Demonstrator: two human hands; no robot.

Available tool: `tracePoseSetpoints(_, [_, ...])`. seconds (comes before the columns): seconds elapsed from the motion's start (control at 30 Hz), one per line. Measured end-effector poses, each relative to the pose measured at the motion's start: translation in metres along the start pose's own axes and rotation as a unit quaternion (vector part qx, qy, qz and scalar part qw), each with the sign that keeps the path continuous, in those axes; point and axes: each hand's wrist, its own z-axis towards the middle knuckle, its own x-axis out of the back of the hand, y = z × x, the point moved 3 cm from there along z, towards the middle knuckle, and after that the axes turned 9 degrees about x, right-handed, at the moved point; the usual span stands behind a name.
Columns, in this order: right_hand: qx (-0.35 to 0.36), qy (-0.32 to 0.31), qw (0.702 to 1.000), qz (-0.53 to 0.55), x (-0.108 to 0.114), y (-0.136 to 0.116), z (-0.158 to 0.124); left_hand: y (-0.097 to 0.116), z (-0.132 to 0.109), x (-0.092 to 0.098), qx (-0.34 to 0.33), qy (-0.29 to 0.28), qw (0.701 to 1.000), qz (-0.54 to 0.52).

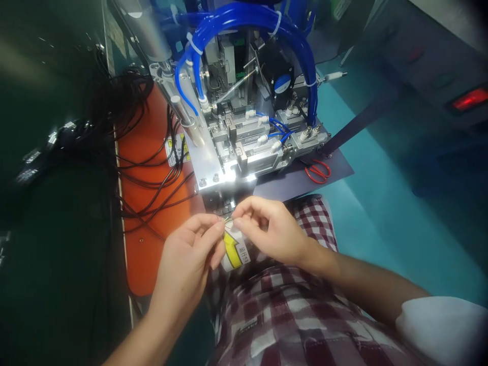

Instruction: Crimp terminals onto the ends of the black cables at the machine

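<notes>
Several thin wires (227, 220), some of them yellowish, stretch across the small gap between my two hands. My left hand (190, 249) pinches them between thumb and forefinger, the other fingers curled under. From the other side, the closed thumb and forefinger of my right hand (269, 229) meet the wires' far ends. Just beneath the fingertips shows a white label with a yellow arrow (232, 250). Directly beyond my hands is the lit front of a metal machine (244, 152) with small air cylinders. Exactly how the wires lie inside the fingers is hidden.
Black cables (148, 168) trail across an orange board (141, 264) on the left, bunching into a dark heap. Thick blue air hoses (247, 18) arch over the machine. Red-handled scissors (318, 172) lie on the machine's base plate at right. A red lit switch (469, 100) glows farther right.
</notes>
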Motion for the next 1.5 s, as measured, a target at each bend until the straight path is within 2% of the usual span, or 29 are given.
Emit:
tracePoseSetpoints(0.23, [-0.086,-0.001,0.989,0.117,-0.006,0.006,0.003,0.0,0.0,0.0,-0.003,-0.003,1.0,0.019])
tracePoseSetpoints(0.43, [-0.153,0.002,0.967,0.202,-0.009,0.007,0.006,0.001,0.0,-0.002,-0.005,-0.011,0.999,0.035])
tracePoseSetpoints(0.6, [-0.171,-0.011,0.955,0.24,-0.009,0.006,0.007,0.002,-0.001,-0.003,-0.002,-0.021,1.0,0.021])
tracePoseSetpoints(0.77, [-0.129,-0.015,0.969,0.208,-0.01,0.007,0.001,0.003,0.0,-0.003,0.017,-0.017,0.999,-0.035])
tracePoseSetpoints(0.97, [-0.03,-0.007,0.993,0.116,-0.008,0.008,0.0,0.001,0.002,-0.002,0.009,-0.022,1.0,0.011])
tracePoseSetpoints(1.13, [-0.07,-0.028,0.987,0.139,-0.007,0.011,0.002,0.002,0.002,-0.002,0.011,-0.013,1.0,0.018])
tracePoseSetpoints(1.27, [-0.07,-0.03,0.992,0.098,-0.003,0.008,0.003,0.003,0.002,-0.002,0.008,-0.017,1.0,0.023])
tracePoseSetpoints(1.4, [0.012,-0.03,0.999,0.022,0.001,-0.003,0.003,-0.001,0.002,0.003,-0.002,-0.018,0.998,0.068])
tracePoseSetpoints(1.5, [0.067,-0.025,0.997,-0.023,0.003,-0.009,0.004,-0.001,0.001,0.008,-0.028,0.005,0.992,0.124])
